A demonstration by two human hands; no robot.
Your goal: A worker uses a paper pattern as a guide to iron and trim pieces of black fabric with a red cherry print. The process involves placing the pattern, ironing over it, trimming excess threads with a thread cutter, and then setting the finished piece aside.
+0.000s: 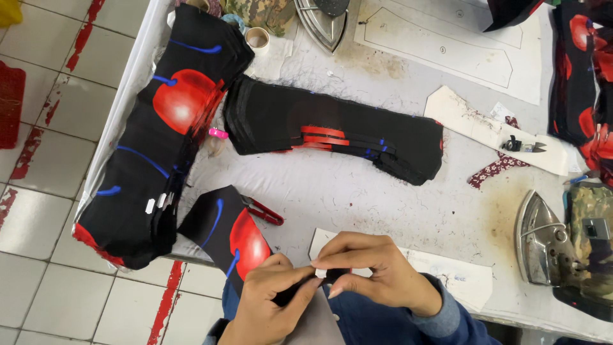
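Observation:
My left hand (pixel 271 300) and my right hand (pixel 370 268) meet at the table's near edge, both pinching a small dark fabric piece (pixel 332 276) between their fingertips. Just left of my left hand lies a black fabric piece with a red and blue print (pixel 227 233), hanging partly over the table edge. A white paper pattern (pixel 460 278) lies under and right of my right hand.
A tall stack of black printed fabric (pixel 153 147) lies at the left edge of the white table (pixel 357 198). Another stack of black cut pieces (pixel 332 131) crosses the middle. Red scissors (pixel 265 212), a pink clip (pixel 218 133), two irons (pixel 539 239) (pixel 322 22), thread snips (pixel 520 145) and paper patterns (pixel 447 45) are around.

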